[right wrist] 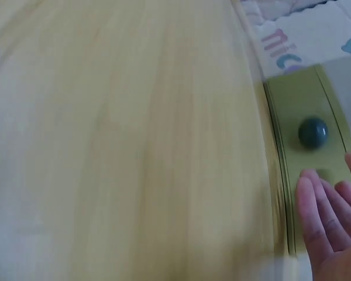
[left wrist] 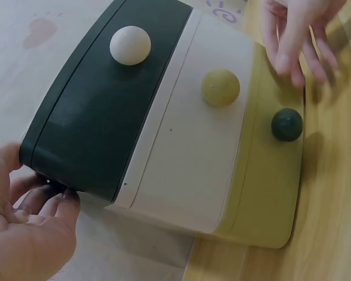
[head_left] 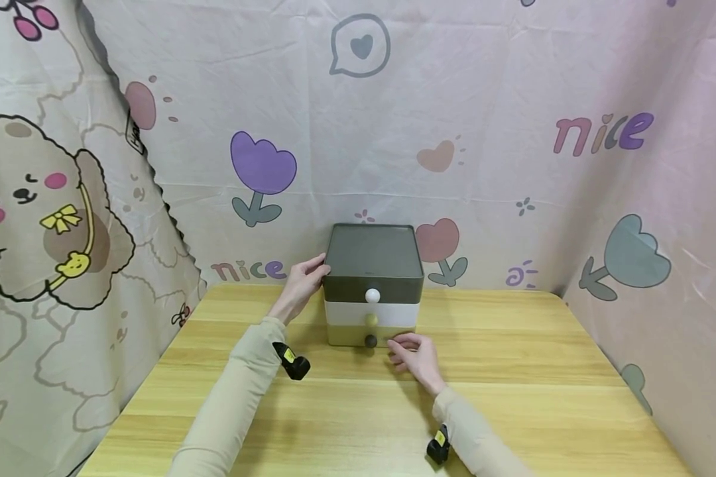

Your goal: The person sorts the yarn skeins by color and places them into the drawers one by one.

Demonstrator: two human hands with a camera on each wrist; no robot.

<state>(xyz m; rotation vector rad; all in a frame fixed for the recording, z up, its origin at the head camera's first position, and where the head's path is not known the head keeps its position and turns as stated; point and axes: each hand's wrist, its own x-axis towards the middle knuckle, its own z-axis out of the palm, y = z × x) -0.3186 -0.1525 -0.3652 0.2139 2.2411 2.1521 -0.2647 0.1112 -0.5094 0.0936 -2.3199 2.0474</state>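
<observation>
A small three-tier drawer box (head_left: pixel 374 252) stands near the back of the table. Its dark green top drawer has a white knob (left wrist: pixel 130 45), the white middle drawer a yellow-green knob (left wrist: pixel 220 88), and the olive bottom drawer a dark green knob (right wrist: pixel 313 133). All three drawers look closed. At the upper left corner my left hand (head_left: pixel 301 281) grips the box, thumb at the top edge and fingers bent against the side. My right hand (head_left: pixel 416 358) hovers by the bottom drawer's right front, fingers loosely bent and holding nothing; whether it touches the drawer I cannot tell.
The box rests on a light wooden table (head_left: pixel 501 397). Behind it hangs a printed cloth (head_left: pixel 358 132), with another curtain (head_left: pixel 48 232) along the left. Black wrist cameras (head_left: pixel 291 361) are strapped to both forearms.
</observation>
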